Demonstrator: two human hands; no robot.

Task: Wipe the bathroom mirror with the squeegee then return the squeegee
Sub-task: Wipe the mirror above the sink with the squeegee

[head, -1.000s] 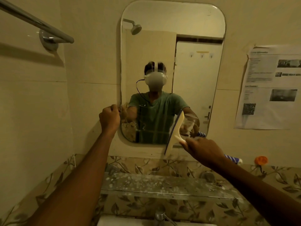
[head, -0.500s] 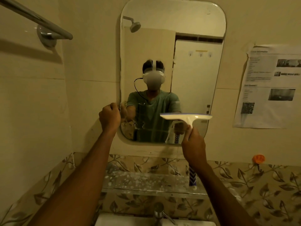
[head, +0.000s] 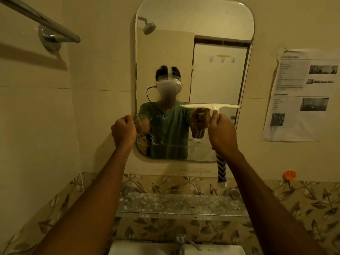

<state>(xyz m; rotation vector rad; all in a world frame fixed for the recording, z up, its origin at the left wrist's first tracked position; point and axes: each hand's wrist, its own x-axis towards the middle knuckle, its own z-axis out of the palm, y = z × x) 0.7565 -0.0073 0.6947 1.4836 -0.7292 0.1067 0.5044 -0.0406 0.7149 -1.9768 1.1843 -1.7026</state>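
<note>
We held the squeegee (head: 211,106) blade level against the mirror (head: 195,52), just above our right hand (head: 222,133), whose fingers gripped its striped handle. Our left hand (head: 123,131), fisted, braced the mirror's edge. Wiping seemed underway; next probably a steady downward pull.

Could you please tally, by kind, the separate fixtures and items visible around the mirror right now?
Mirror: 1
Squeegee: 1
Towel bar: 1
Glass shelf: 1
Tap: 1
Printed paper sheet: 1
Orange wall hook: 1
Hands, left hand and right hand: 2
Total: 9
</note>
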